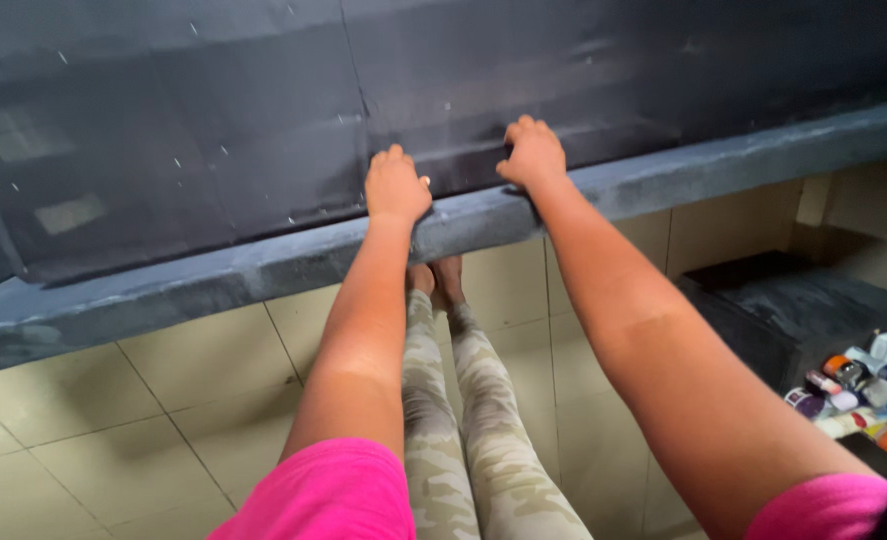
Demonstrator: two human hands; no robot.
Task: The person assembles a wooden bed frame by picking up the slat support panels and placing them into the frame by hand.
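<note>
Both hands on dark mattress edge [264, 265]
Edge runs crosswise, rising rightward; left hand [396, 187] and right hand [533, 152] rest on it, fingers curled over, right hand farther along.

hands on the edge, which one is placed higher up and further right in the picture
The right hand. It grips the dark padded edge further along where it rises, while the left hand sits lower and nearer the middle, just above the bare feet.
</note>
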